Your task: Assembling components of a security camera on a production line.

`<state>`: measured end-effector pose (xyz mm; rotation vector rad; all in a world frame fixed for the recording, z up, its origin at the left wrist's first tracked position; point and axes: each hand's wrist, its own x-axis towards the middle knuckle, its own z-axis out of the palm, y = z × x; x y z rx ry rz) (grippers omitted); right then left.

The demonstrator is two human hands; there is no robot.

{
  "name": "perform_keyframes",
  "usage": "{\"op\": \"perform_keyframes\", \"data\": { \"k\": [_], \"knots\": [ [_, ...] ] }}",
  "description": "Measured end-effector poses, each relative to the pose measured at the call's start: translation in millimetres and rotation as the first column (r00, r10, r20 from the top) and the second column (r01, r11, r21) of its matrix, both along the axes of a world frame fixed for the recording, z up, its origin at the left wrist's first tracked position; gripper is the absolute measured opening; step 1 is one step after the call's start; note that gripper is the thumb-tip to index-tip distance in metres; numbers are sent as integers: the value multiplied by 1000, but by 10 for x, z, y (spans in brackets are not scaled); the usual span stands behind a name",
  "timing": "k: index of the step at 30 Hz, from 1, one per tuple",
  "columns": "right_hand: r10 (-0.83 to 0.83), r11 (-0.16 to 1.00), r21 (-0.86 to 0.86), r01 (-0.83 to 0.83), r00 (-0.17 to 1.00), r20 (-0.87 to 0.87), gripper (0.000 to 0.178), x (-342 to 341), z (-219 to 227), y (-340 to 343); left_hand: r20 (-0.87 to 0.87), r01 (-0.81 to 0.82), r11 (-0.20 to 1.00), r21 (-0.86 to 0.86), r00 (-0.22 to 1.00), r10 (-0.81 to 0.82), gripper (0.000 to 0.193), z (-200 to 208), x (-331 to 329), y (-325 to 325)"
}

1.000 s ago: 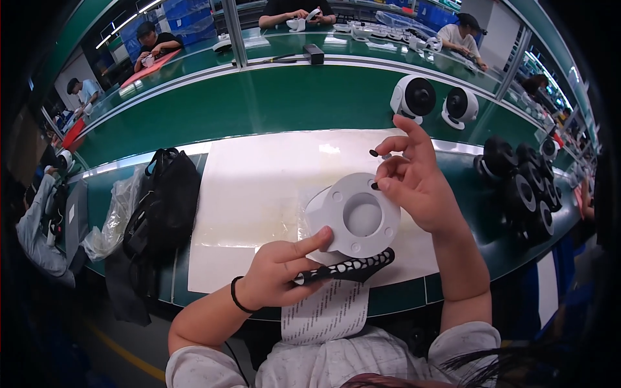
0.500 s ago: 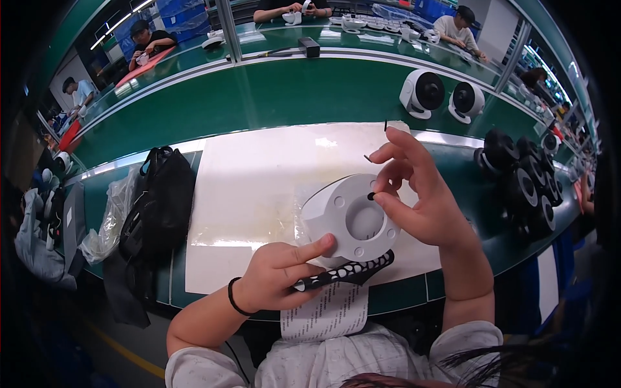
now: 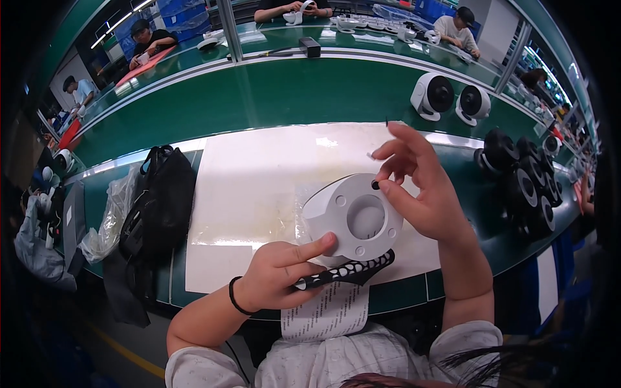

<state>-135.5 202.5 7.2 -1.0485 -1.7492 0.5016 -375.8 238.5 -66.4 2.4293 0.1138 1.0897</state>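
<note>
A white plastic base (image 3: 318, 217) with a round central opening and several small round recesses in its rim stands tilted on the mat before me. My left hand (image 3: 275, 278) is closed on a black strip with round cutouts (image 3: 346, 270), and its index finger presses on the base's lower left rim. At the upper right rim, my right hand (image 3: 414, 187) pinches a small black round pad (image 3: 375, 185) between thumb and finger, over or against a recess. Small slivers sit at the tips of its other raised fingers. The pad's underside is hidden.
Two white devices with black round fronts (image 3: 436, 94) stand beyond the pale mat (image 3: 239, 187). Several black round parts (image 3: 533, 184) are heaped at the right. A black bag (image 3: 168, 200) and clear plastic (image 3: 110, 220) lie left. A printed label sheet (image 3: 323, 317) hangs at the near edge.
My right hand has brought the black pad from the edge of the central opening up to the upper right rim. The two white devices have shifted slightly right. My left hand stays put.
</note>
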Motion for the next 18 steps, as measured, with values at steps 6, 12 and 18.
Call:
{"op": "perform_keyframes", "data": {
  "k": [6,12,18],
  "knots": [
    [-92,965,261,-32,890,448,56,-75,108,-126,-15,4,1000,5,1000,-4,16,6,-6,8],
    [-195,940,338,47,886,421,60,-163,98,-192,40,-22,1000,6,999,22,14,-21,23,2],
    [-91,959,280,51,987,133,54,-180,-156,-24,34,-7,1000,5,999,7,13,8,37,-10]
  ]
}}
